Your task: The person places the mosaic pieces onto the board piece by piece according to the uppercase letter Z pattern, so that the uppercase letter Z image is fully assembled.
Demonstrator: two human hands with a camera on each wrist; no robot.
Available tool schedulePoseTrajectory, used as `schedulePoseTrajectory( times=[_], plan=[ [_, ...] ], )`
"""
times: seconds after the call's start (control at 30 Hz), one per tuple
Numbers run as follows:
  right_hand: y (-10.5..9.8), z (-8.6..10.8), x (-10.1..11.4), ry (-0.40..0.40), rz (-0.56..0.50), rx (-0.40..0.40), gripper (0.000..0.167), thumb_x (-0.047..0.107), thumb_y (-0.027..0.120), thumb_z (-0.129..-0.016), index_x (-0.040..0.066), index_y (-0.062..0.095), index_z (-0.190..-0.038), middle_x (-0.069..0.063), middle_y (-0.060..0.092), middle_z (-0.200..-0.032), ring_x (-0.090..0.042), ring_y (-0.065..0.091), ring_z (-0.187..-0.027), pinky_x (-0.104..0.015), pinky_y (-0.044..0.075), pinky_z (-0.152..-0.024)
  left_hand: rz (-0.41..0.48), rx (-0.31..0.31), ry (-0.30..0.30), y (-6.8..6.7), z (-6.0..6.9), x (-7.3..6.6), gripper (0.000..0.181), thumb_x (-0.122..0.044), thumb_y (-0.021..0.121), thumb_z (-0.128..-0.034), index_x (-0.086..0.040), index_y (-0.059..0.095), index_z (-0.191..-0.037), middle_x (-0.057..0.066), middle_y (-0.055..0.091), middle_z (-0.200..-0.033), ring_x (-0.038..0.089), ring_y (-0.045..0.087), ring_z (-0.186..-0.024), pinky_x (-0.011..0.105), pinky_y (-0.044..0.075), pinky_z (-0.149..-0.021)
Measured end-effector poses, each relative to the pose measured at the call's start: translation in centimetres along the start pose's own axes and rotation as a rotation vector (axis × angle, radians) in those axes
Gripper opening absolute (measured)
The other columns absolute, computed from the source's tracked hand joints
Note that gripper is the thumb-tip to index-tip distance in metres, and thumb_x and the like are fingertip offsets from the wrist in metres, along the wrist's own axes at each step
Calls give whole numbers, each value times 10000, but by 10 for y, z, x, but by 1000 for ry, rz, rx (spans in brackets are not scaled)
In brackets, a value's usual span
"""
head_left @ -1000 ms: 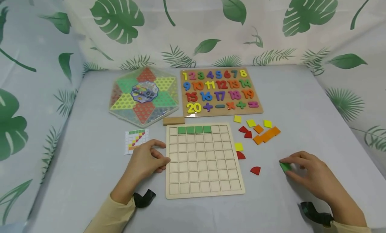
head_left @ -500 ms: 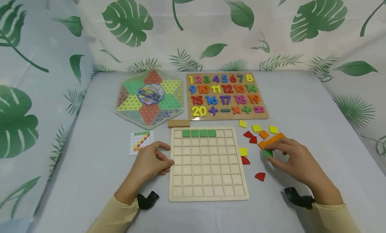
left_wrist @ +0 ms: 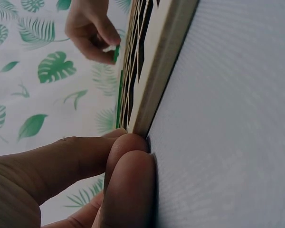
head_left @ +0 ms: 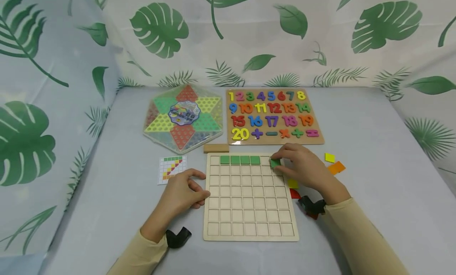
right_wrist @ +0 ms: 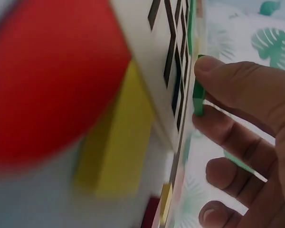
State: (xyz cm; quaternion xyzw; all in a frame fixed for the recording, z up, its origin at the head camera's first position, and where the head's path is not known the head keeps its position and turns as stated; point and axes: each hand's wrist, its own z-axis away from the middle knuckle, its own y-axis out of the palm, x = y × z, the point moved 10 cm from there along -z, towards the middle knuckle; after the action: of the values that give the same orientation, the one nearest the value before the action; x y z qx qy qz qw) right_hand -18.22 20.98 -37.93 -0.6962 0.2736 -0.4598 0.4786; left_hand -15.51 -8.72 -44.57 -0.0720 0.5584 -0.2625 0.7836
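Note:
My right hand (head_left: pixel 303 164) pinches a green square tile (head_left: pixel 275 163) between thumb and fingertips, just over the top right cells of a wooden grid board (head_left: pixel 235 236). The right wrist view shows this green tile (right_wrist: pixel 198 92) held tilted on edge. Several green tiles (head_left: pixel 240 160) lie in the board's top row. My left hand (head_left: pixel 187 190) holds the board's left edge; in the left wrist view its fingertips (left_wrist: pixel 133 166) sit against the board's side. A pattern card (head_left: pixel 171 164) lies beside that hand, partly covered by it.
Right of the board lie yellow tiles (head_left: pixel 329 157), orange tiles (head_left: pixel 336 168) and red quarter-round pieces (head_left: pixel 295 194), some hidden under my right arm. Behind it are a wooden strip (head_left: pixel 216 148), a number puzzle (head_left: pixel 274 116) and a six-sided star game box (head_left: pixel 183 118).
My right hand has carried the green tile leftward from the far right, past the loose pieces, to the board's top right. The left hand has stayed at the board's edge.

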Motion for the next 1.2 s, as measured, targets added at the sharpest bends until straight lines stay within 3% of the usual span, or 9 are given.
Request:
schedulePoseTrajectory(
  times=[0.2, 0.4, 0.63, 0.97, 1.2],
  plan=[
    [14, -15, 3, 13, 12, 81, 232, 219, 832, -894, 141, 794, -1109, -21, 737, -1058, -208, 649, -970, -447, 576, -876, 1, 15, 7, 4, 1, 0, 441, -47, 859, -806, -82, 670, -1203, 35, 725, -712, 142, 683, -514, 297, 593, -509],
    [16, -21, 5, 14, 61, 99, 240, 229, 843, -882, 156, 796, -1106, -21, 726, -1042, -195, 622, -894, -435, 547, -867, -10, 22, 18, 7, 1, -3, 434, -50, 858, -808, -82, 670, -1197, 33, 724, -705, 142, 680, -507, 294, 589, -506],
    [12, -19, 3, 38, 86, 108, 240, 234, 844, -878, 153, 797, -1099, -35, 732, -1061, -230, 645, -941, -484, 554, -921, -15, 36, 34, 12, -3, -8, 437, -59, 863, -806, -87, 666, -1195, 29, 718, -707, 135, 677, -507, 285, 584, -508],
    [4, 2, -5, 86, 29, 87, 273, 231, 829, -896, 133, 782, -1147, -62, 731, -1105, -277, 647, -1080, -527, 561, -985, -6, 37, 9, 9, -2, -6, 441, -56, 860, -806, -89, 664, -1200, 41, 725, -723, 137, 682, -520, 284, 592, -522],
    [-5, 34, -15, 124, 27, 57, 250, 188, 818, -901, 160, 783, -1147, -51, 727, -1126, -233, 625, -1000, -444, 585, -861, -23, 25, -9, 4, 0, -2, 454, -70, 862, -812, -95, 663, -1218, 40, 736, -732, 137, 688, -525, 287, 596, -528]
  ],
)
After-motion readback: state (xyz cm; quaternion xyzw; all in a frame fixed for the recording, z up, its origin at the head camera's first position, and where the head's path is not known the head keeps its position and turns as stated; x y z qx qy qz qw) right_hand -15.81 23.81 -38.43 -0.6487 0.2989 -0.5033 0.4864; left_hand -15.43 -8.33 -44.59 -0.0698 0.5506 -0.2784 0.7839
